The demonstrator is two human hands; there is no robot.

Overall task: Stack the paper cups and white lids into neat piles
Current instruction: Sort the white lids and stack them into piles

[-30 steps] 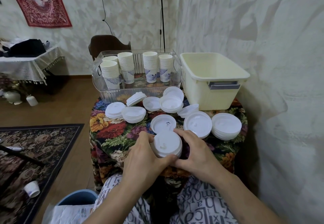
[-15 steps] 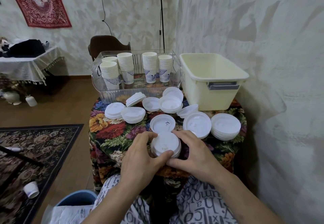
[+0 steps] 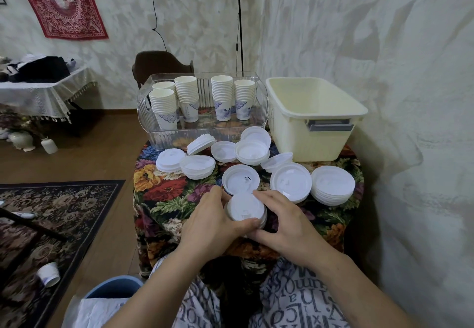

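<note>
Both forearms are seen bare up to the frame's lower edge, with no sleeves, watch or rings visible on the left hand or the right hand. The lap is covered by a garment of pale grey fabric printed all over with large dark letters in mixed typefaces.

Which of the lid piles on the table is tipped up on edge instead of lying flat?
The small lid pile leaning against the clear bin, at the back left of the lids. Every other pile lies flat on the tablecloth.
</note>
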